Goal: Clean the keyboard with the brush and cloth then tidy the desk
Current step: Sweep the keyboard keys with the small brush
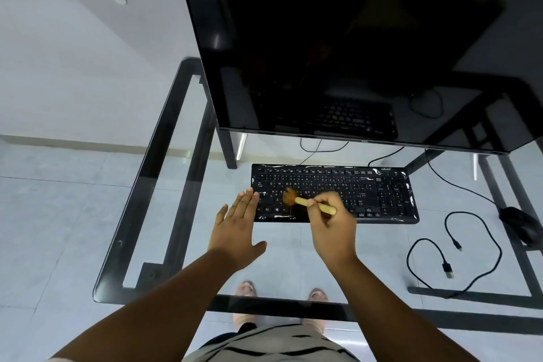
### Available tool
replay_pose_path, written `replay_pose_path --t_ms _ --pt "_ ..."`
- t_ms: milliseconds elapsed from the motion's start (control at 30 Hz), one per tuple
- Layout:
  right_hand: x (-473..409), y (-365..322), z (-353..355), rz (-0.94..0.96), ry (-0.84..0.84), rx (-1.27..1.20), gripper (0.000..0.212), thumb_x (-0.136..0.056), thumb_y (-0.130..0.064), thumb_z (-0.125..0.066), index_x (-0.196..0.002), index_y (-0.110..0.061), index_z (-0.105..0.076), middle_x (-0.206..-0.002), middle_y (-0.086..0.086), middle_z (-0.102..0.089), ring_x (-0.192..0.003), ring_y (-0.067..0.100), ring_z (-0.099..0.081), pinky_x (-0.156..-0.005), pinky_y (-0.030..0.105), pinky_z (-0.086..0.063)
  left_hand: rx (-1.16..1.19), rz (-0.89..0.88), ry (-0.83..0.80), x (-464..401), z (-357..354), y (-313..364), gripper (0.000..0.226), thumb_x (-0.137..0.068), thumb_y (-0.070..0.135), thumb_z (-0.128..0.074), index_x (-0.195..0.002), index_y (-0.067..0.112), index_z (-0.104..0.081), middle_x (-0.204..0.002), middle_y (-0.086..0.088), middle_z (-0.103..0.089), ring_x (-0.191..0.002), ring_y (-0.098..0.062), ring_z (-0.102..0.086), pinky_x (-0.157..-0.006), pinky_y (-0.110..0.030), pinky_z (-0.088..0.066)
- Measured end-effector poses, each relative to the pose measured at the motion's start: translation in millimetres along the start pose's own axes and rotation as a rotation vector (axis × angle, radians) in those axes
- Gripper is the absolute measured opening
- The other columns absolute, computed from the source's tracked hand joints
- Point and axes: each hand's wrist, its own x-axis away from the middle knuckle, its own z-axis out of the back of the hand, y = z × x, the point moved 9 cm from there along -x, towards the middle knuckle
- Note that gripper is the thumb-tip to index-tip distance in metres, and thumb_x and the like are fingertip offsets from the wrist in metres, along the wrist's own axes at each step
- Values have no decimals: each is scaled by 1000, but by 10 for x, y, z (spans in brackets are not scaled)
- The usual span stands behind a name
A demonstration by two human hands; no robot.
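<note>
A black keyboard point(379, 191) lies on the glass desk point(293, 261) in front of the monitor. My right hand point(333, 226) grips a small wooden brush point(302, 202) by its handle. The brown bristles rest on the keys in the keyboard's left half. My left hand point(236, 232) lies flat with straight fingers at the keyboard's left end, its fingertips touching that edge. No cloth is in view.
A large dark monitor point(338, 44) stands at the back of the desk. A black mouse point(521, 225) sits at the right edge. A loose black USB cable point(449, 261) curls on the glass at the front right. Black frame bars point(164, 161) run under the glass.
</note>
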Motion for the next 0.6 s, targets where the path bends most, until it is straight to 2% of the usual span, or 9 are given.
replay_pose_path --t_ms 100,233,333,400,467,533,600 --pt "-3 -18 -69 20 -111 22 11 -90 -14 -64 -81 -19 -60 -55 -13 -59 -43 6 -42 -44 20 -32 -18 -39 15 2 9 95 95 -84 51 -51 -153 23 8 -160 7 16 -147 -11 12 -118 -36 3" --pt "-58 50 129 -3 53 71 13 -89 -16 -63 -79 -23 -58 -53 -11 -57 -45 9 -46 -45 24 -35 -35 -102 -2 0 -14 209 87 -86 45 -48 -154 26 2 -161 9 9 -148 -10 3 -117 -34 -2" --pt "-62 5 58 11 -66 -37 12 -89 -11 -64 -81 -19 -62 -55 -6 -59 -44 6 -42 -44 21 -32 -42 -128 -10 2 -33 265 83 -86 41 -47 -154 27 -1 -161 10 6 -148 -10 -1 -117 -32 -5" --pt "-43 18 7 15 -128 28 12 -88 -11 -64 -80 -20 -63 -57 -14 -61 -42 6 -44 -43 20 -33 -48 -127 -11 -1 -32 272 82 -86 40 -47 -154 27 -4 -162 10 4 -148 -10 -2 -117 -33 -7" --pt "-63 85 102 -17 -33 87 13 -87 -12 -63 -79 -22 -62 -56 -19 -61 -42 8 -46 -43 20 -34 -49 -124 -12 -9 -34 280 81 -86 39 -47 -155 26 -5 -162 9 1 -148 -10 -4 -117 -33 -8" --pt "-92 143 210 -42 53 29 14 -87 -11 -62 -79 -22 -60 -54 -15 -59 -43 8 -45 -45 21 -34 -52 -120 -17 -12 -44 293 81 -86 37 -47 -155 26 -6 -162 9 1 -148 -10 -4 -117 -33 -9" --pt "-114 118 174 -30 -8 -53 14 -87 -7 -63 -80 -20 -62 -54 -5 -57 -44 7 -42 -45 23 -33 -54 -115 -10 -12 -41 294 80 -86 35 -47 -155 25 -7 -162 8 -1 -148 -11 -5 -117 -34 -9"
